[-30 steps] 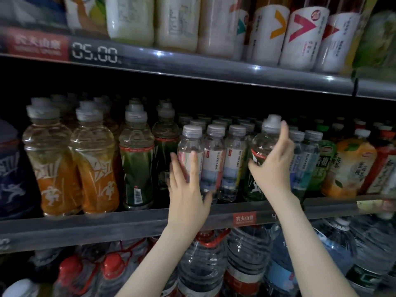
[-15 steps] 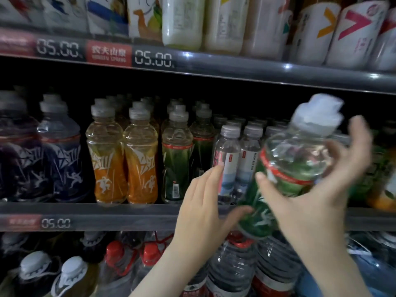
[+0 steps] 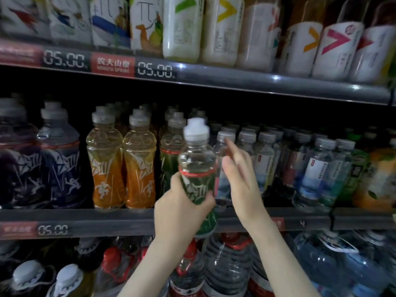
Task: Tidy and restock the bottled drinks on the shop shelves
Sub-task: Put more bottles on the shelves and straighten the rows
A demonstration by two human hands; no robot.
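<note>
A green-labelled sports drink bottle [image 3: 198,168] with a white cap stands upright in front of the middle shelf [image 3: 107,219]. My left hand [image 3: 182,209] grips its lower half from the left. My right hand [image 3: 240,179] is just right of the bottle, fingers straight and spread, holding nothing; it is blurred. Behind the held bottle stands a row of green sports bottles [image 3: 171,155]. Small water bottles [image 3: 265,159] fill the shelf to the right.
Orange sports bottles [image 3: 122,163] and purple ones [image 3: 42,168] stand at the left of the middle shelf. The upper shelf [image 3: 257,80] carries tall white-labelled bottles. Large water jugs [image 3: 231,264] sit on the bottom shelf.
The green bottle passed from my right hand into my left and moved left, now upright before the green row. My right hand let go and opened. The view shifted left.
</note>
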